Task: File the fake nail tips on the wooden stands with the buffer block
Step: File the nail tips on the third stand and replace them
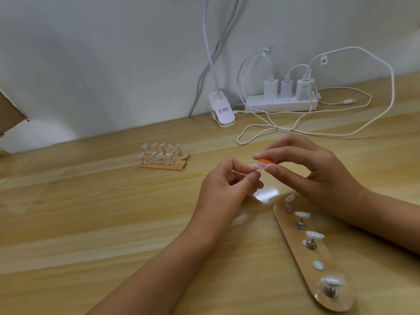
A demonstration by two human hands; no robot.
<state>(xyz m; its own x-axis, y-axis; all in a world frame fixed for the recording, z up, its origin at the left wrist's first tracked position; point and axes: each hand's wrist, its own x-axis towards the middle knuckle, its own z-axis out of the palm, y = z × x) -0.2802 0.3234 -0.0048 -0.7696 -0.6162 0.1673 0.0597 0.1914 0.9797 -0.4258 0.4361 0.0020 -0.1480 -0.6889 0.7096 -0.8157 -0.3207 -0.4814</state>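
Note:
My left hand pinches a pale fake nail tip between thumb and forefinger, above the table. My right hand grips a small orange and white buffer block, which touches the tip from above. A long wooden stand lies at the lower right beneath my right forearm, with several nail tips on metal pegs and one bare white pad. Two more wooden stands with several tips sit side by side at the middle left of the table.
A white power strip with three chargers and looping white cables lies at the back right. A white clip lamp base stands by the wall. A cardboard edge shows at the far left. The wooden table runs across the view.

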